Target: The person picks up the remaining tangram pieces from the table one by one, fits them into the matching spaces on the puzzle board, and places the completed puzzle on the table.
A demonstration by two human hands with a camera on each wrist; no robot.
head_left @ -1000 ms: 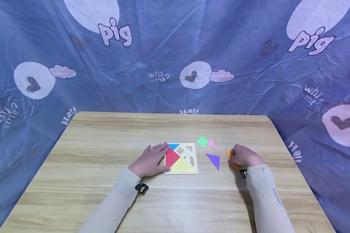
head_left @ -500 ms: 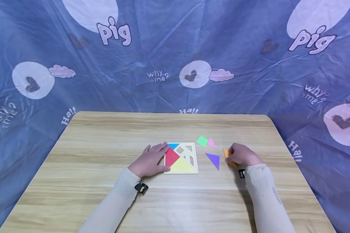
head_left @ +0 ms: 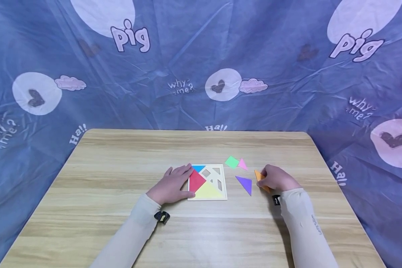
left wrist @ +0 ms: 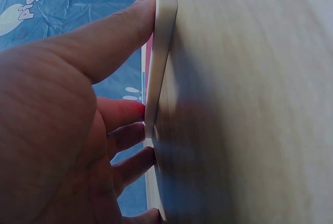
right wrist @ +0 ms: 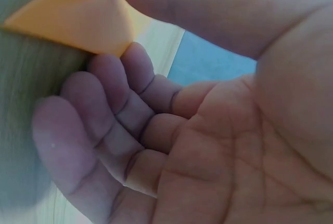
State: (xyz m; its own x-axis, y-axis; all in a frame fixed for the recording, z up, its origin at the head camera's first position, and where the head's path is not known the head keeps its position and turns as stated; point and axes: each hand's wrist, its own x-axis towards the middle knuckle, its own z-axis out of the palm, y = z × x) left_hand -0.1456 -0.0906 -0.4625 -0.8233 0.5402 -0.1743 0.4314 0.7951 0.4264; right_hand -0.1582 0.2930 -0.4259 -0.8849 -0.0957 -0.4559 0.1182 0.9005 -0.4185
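A tangram tray (head_left: 225, 184) lies flat at mid-table, with blue (head_left: 197, 168), red (head_left: 195, 181) and yellow (head_left: 209, 191) pieces fitted in it. My left hand (head_left: 171, 185) rests along the tray's left side, fingers spread. In the left wrist view its thumb lies over the tray's edge (left wrist: 165, 15), and fingertips touch the side and the table. My right hand (head_left: 277, 178) pinches an orange tangram triangle (right wrist: 78, 13) between thumb and fingers, low over the table. A purple triangle (head_left: 245, 182) lies just left of it. Part of the orange triangle is hidden by the fingers.
Beyond the purple piece, a green square (head_left: 232, 162) and a small pink triangle (head_left: 242, 164) lie close together. Several cut-outs show in the tray's right part. A blue printed cloth (head_left: 174, 108) hangs behind the wood-grain table (head_left: 137, 149).
My right hand has shifted slightly left with the orange triangle, closer to the purple one. The left hand and the tray stay in place.
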